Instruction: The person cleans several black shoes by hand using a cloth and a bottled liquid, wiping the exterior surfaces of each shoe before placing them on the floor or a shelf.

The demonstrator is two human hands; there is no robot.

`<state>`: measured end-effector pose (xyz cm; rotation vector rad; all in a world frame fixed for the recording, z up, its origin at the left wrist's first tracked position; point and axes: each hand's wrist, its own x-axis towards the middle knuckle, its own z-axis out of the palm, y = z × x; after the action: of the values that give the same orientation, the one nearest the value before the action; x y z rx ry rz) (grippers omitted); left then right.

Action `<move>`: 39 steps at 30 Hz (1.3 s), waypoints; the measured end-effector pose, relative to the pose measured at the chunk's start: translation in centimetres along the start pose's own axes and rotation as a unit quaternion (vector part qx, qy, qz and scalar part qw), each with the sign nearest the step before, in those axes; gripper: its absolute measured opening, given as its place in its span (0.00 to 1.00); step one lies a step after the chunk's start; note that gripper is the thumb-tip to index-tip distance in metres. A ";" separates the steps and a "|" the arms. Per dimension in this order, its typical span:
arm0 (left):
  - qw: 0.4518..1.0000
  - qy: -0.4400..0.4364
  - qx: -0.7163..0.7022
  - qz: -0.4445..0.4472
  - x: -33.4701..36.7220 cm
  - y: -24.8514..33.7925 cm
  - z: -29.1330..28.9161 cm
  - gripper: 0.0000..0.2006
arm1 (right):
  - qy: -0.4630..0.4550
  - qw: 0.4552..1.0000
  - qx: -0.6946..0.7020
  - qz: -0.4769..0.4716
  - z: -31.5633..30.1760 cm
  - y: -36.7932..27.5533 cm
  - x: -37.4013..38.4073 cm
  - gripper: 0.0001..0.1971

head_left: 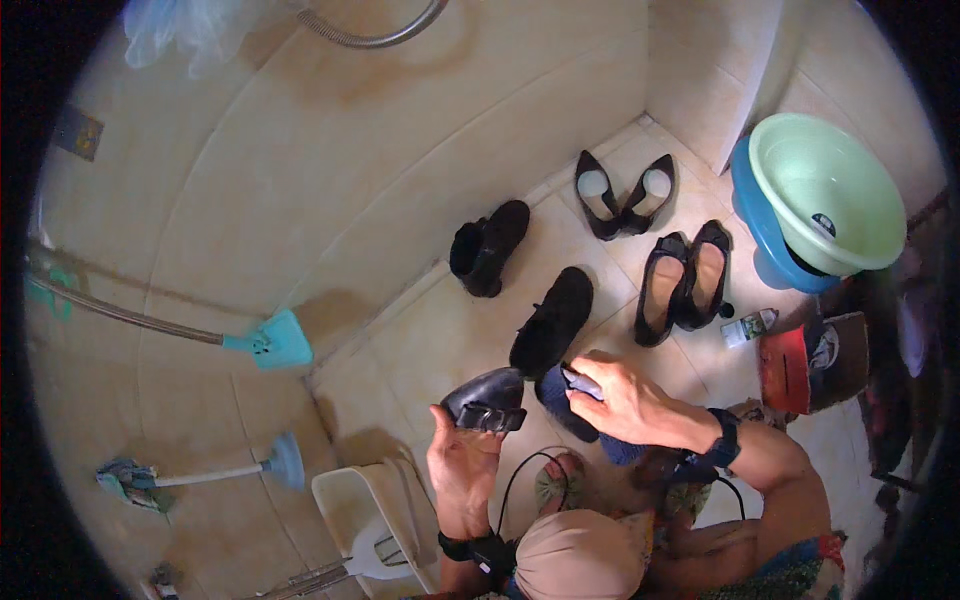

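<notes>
Seemingly for support, we see left hand (464,468) curled under a black shoe (487,393); right hand (632,402) closed on a grey item (583,385).

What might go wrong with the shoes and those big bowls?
The black shoe in the left hand is held up off the tiles, so it might drop if the grip slips.

The small grey thing in the right hand could slip too; I can't tell what it is.

The green bowl sits tilted against the blue one, so a bump might make it slide.
</notes>
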<state>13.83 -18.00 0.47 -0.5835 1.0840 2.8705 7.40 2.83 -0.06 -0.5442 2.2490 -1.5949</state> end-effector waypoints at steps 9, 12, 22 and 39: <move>0.996 -0.027 0.010 -0.084 0.1 -2.1 4.2 0.32 | 0.119 0.985 -0.117 -0.050 -2.7 1.6 -3.0 0.18; 0.993 -0.038 0.025 -0.105 0.7 -3.2 4.4 0.32 | 0.194 0.979 -0.052 -0.033 -4.4 1.1 -4.3 0.16; 0.986 -0.100 0.092 -0.099 0.9 -3.2 6.3 0.35 | 0.263 0.940 -0.170 -0.134 -6.4 1.5 -4.6 0.25; 0.965 -0.086 -0.140 -0.207 2.3 -3.2 7.4 0.48 | 0.176 0.812 -0.436 -0.346 -4.7 -3.7 -4.3 0.17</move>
<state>9.64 -11.08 2.76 -0.4869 0.4661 2.6494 9.40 7.65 5.17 -1.5537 3.2819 -0.7785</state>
